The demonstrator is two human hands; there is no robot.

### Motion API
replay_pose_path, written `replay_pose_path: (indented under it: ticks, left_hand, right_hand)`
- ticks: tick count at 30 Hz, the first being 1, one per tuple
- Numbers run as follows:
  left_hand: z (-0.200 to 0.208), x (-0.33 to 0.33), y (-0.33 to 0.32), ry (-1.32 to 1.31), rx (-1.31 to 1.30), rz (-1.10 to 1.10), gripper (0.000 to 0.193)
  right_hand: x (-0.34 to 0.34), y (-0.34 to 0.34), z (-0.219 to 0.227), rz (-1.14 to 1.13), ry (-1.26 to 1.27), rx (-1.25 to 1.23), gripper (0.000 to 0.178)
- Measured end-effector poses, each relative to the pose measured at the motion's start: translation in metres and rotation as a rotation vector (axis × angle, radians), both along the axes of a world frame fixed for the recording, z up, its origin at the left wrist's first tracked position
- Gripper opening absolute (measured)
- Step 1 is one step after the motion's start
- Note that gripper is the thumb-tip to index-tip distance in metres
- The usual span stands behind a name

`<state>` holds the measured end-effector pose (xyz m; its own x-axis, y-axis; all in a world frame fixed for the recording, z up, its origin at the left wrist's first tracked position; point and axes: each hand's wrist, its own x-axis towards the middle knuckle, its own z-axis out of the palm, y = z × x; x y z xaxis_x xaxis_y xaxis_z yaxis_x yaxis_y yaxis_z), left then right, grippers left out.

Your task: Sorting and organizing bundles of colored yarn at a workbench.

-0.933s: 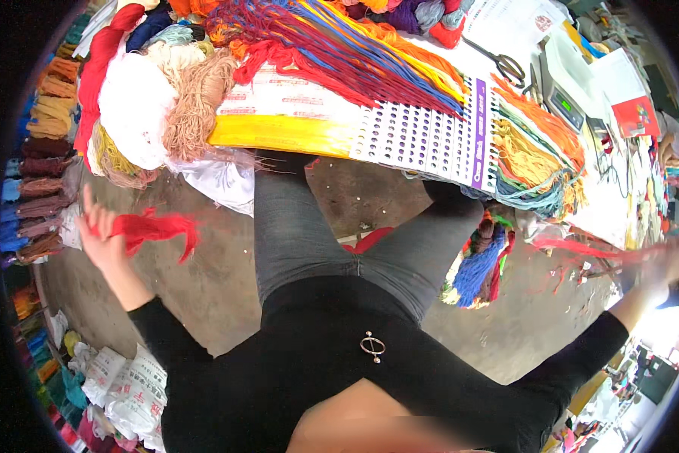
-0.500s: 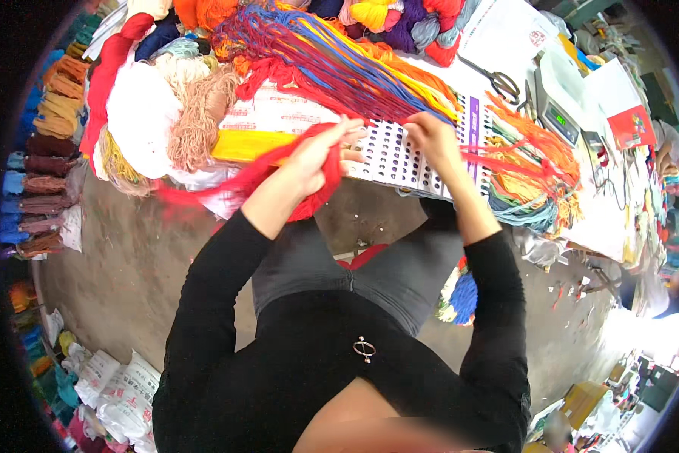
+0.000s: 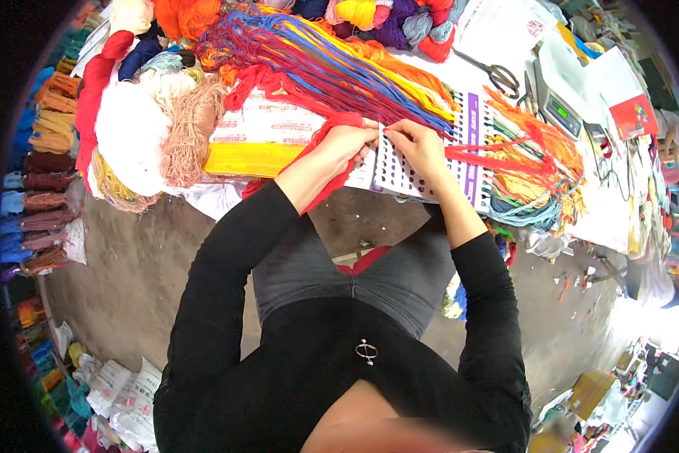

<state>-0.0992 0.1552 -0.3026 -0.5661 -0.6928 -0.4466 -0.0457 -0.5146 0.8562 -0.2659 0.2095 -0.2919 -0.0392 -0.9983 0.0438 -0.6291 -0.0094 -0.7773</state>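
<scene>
Left hand (image 3: pixel 345 145) just beside right hand (image 3: pixel 422 151) at the white card (image 3: pixel 401 181).

Skeins (image 3: pixel 134 124) lie left of the punched card (image 3: pixel 400 174) — scale (image 3: pixel 562 79) right.

Loose thread skein (image 3: pixel 335 187) at left hand (image 3: pixel 345 143): solid red. Flat perforated cards (image 3: pixel 401 177) beneath right hand (image 3: pixel 422 149): white, rows of dark round holes, one purple strip. Long thread bundle (image 3: pixel 332 64) beyond both hands: blue, yellow, orange, dark-red streaks.
</scene>
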Motion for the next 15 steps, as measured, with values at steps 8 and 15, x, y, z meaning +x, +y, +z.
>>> replay_pose_path:
  ticks: [8,15]
  left_hand:
    - [-0.023,0.012,-0.006,-0.44,-0.997,0.095,0.025]
    - [-0.003,0.021,-0.003,-0.065,-0.129,0.139,0.019]
  right_hand:
    - [0.001,-0.015,0.006,-0.004,0.104,0.198,0.03]
    - [0.004,-0.01,0.007,-0.051,0.18,0.157,0.029]
